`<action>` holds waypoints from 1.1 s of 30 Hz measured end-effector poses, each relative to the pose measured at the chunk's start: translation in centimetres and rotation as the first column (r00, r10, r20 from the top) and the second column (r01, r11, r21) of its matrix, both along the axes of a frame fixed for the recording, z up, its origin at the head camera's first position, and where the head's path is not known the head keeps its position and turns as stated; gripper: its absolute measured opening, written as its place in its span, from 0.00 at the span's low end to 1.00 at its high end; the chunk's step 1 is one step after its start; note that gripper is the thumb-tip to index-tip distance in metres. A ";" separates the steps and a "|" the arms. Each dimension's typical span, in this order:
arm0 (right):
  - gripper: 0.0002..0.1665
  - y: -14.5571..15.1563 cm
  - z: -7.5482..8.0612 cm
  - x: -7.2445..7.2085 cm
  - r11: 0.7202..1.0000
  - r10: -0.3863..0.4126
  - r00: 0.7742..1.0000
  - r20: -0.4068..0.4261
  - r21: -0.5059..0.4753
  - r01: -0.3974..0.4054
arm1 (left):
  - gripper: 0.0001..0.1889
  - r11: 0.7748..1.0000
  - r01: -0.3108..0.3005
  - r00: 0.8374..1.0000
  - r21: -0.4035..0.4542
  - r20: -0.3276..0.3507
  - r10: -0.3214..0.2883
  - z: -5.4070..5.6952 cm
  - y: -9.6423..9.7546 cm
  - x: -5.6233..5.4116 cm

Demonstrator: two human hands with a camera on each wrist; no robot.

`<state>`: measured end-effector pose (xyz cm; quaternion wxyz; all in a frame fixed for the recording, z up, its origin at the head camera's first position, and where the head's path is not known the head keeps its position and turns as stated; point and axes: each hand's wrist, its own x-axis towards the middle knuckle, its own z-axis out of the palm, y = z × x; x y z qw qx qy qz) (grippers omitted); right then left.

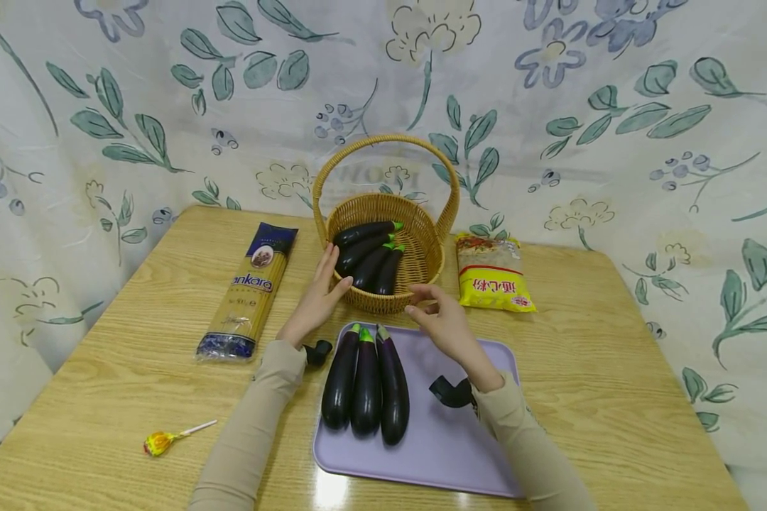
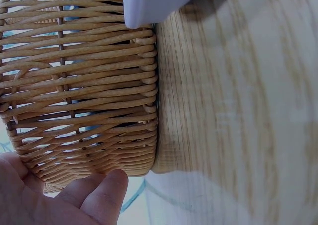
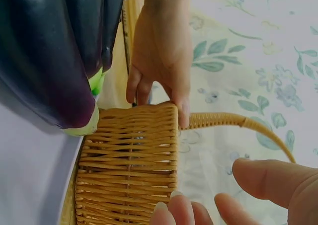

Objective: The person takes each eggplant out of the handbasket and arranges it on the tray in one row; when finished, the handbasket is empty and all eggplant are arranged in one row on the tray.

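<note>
eggplants (image 1: 366, 387): four in basket (image 1: 380, 303), three on tray (image 1: 441, 440); left fingers (image 1: 325, 265) apart, touching basket; right fingers (image 1: 427, 290) apart.

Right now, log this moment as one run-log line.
left hand: touching basket | right hand: by basket rim, holding nothing | basket: four eggplants | tray: three eggplants

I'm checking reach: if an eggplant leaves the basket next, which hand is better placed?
Probably the right hand: it is empty beside the front rim of the basket, and the eggplants inside have their green ends toward the right. The left hand rests against the basket's left side, apparently better for steadying.
</note>
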<state>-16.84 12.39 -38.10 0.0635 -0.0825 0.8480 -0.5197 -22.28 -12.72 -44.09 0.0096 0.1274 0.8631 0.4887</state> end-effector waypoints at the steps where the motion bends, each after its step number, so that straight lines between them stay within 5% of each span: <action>1: 0.24 0.0 0.0 -0.1 1.000 0.001 1.000 0.005 -0.005 -0.001 | 0.38 1.000 -0.001 1.000 -0.002 0.002 0.001 0.0 0.0 0.0; 9: 0.21 0.6 0.4 -1.3 0.997 -0.014 1.000 -0.011 -0.081 0.013 | 0.38 1.000 -0.007 1.000 -0.009 0.002 0.007 0.0 0.0 0.0; 33: 0.22 0.6 3.2 -6.0 0.998 -0.023 1.000 0.007 -0.062 0.024 | 0.38 1.000 0.008 1.000 0.000 0.002 -0.008 0.4 0.0 0.2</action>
